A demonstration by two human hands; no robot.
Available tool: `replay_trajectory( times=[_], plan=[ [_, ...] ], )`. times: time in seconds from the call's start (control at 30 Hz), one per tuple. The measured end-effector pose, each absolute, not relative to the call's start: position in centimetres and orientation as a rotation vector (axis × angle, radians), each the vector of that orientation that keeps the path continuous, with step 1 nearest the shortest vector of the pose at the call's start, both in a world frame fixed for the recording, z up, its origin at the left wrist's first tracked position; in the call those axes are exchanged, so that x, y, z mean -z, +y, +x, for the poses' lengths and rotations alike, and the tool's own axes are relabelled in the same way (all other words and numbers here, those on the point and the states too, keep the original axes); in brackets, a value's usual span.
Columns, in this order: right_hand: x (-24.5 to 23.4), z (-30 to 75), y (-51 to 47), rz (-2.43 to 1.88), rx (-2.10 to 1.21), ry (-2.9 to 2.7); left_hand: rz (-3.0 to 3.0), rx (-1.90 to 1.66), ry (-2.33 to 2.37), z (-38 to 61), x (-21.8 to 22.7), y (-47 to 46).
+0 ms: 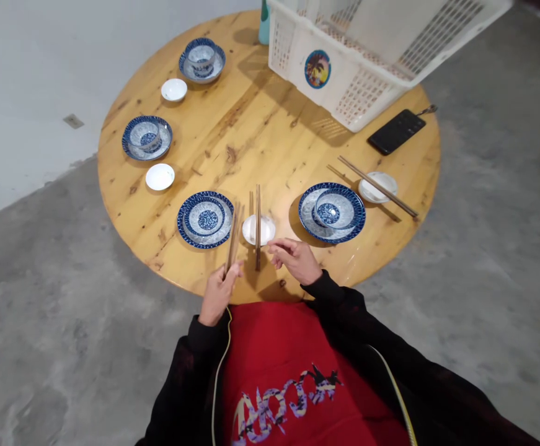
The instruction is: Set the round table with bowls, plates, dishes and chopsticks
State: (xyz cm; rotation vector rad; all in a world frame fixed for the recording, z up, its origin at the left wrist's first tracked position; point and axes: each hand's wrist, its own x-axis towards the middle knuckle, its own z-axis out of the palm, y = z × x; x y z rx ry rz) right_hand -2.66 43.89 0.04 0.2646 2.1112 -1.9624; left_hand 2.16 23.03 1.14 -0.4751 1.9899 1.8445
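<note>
Where the laid chopsticks lie: the laid chopsticks (257, 214) rest across the small white dish (266, 232), between the two near plates.
Long way of the pair: it points straight away from the person. One end sticks out past the dish toward the table edge, and the other end points to the middle of the table.
Right hand: the right hand (297, 260) is just to the right of the near end of the pair. It is loosely curled and empty, with its thumb close to its first finger. It looks a little apart from the sticks.
Left hand: the left hand (217, 292) is wrapped tight around the held chopsticks (232, 238), gripping them at their near ends.
Held chopsticks: they point away too, leaning a little to the right, just beside the laid pair on its left.
Nearer hand: the right fingertips are closest to the dish, and the left hand sits lower, at the table edge.
Plates beside: the left blue plate (205, 220) and the right blue plate (331, 212) each carry a bowl.
Farther out: the round table (260, 124) also bears a white basket (344, 56) and a black phone (397, 131).
</note>
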Motion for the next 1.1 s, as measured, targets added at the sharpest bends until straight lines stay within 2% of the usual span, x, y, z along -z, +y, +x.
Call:
replay_trajectory(
  times=[0.17, 0.37, 1.1],
  plan=[
    [-2.9, -2.9, 40.0, 0.099, 2.045, 1.904, -0.325, -1.949, 1.775, 4.2, -1.3, 23.8],
    [-4.8, -2.7, 36.8, 0.028, 2.040, 1.938, -0.283, -2.021, 1.693, 5.0, -2.0, 22.0],
    [-5.3, -1.2, 28.2, -0.021, 1.996, 2.099, -0.288, -2.122, 1.636, 6.7, -0.4, 13.2]
  ],
)
